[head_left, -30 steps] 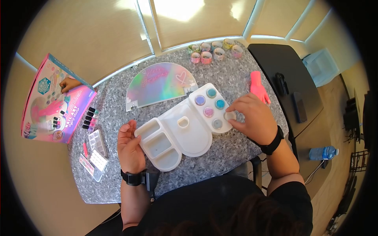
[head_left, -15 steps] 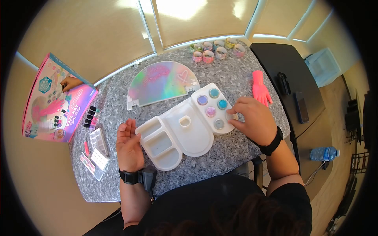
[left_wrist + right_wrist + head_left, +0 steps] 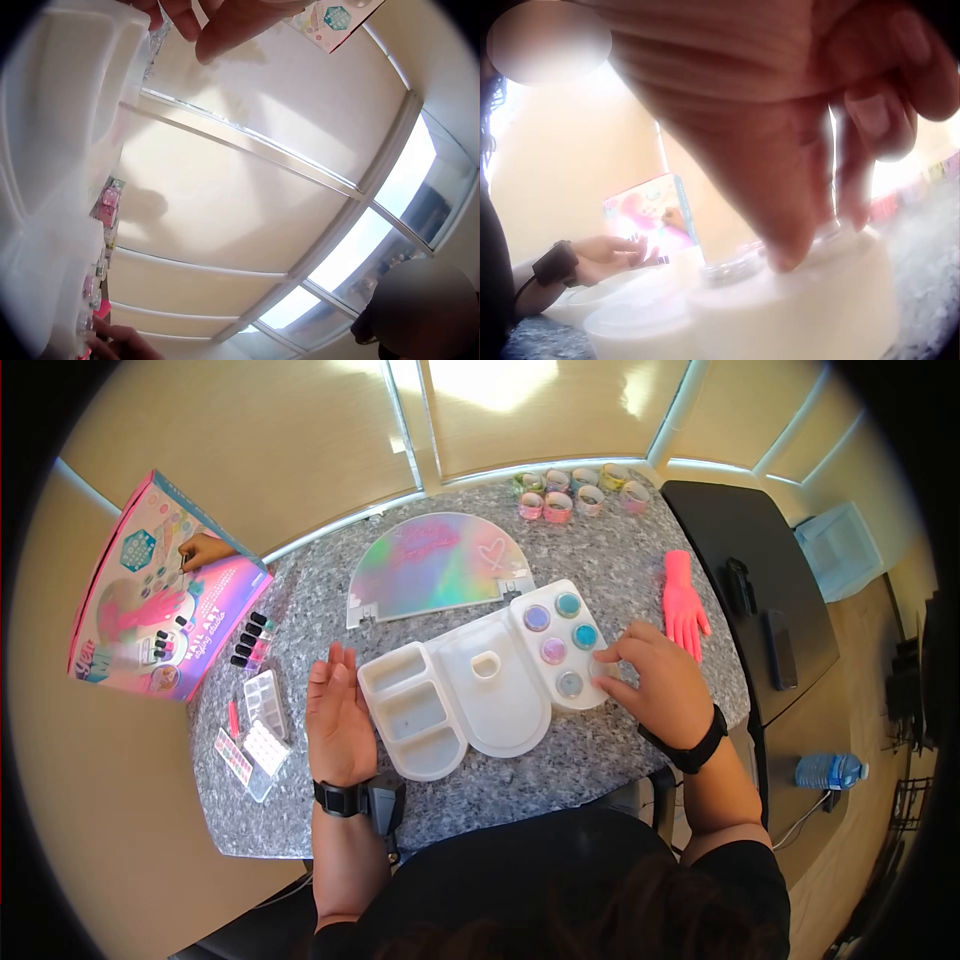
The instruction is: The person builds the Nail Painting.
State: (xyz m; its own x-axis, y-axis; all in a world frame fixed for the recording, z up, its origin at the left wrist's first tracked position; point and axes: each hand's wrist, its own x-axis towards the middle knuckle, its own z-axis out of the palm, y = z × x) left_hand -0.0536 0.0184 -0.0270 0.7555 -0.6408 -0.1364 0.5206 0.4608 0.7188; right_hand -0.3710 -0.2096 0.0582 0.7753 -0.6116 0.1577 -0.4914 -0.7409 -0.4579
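A white plastic tray (image 3: 492, 725) with three lobes lies on the speckled table. At its right section, small round glitter pots sit in recesses: a purple pot (image 3: 537, 618), a pink pot (image 3: 553, 650), a blue-teal pot (image 3: 585, 636), a green-teal pot (image 3: 568, 604) and a silver pot (image 3: 570, 683). My right hand (image 3: 662, 692) pinches a pale pot (image 3: 600, 671) in the corner recess between thumb and fingers; the hand partly hides it. Palm up, my left hand (image 3: 340, 722) lies beside the tray's left compartments with its fingers extended, holding nothing.
Behind the tray lies a holographic half-round panel (image 3: 440, 565). Several tape rolls (image 3: 557, 508) stand at the back, and a pink model hand (image 3: 684, 610) lies at right. At left are a nail art box (image 3: 165, 595), polish bottles (image 3: 252, 642) and a clear case (image 3: 266, 705).
The head view has shifted, moving the scene rightward. My left thumb has come away from the tray's edge and the hand is more open. My right hand stays at the corner pot.
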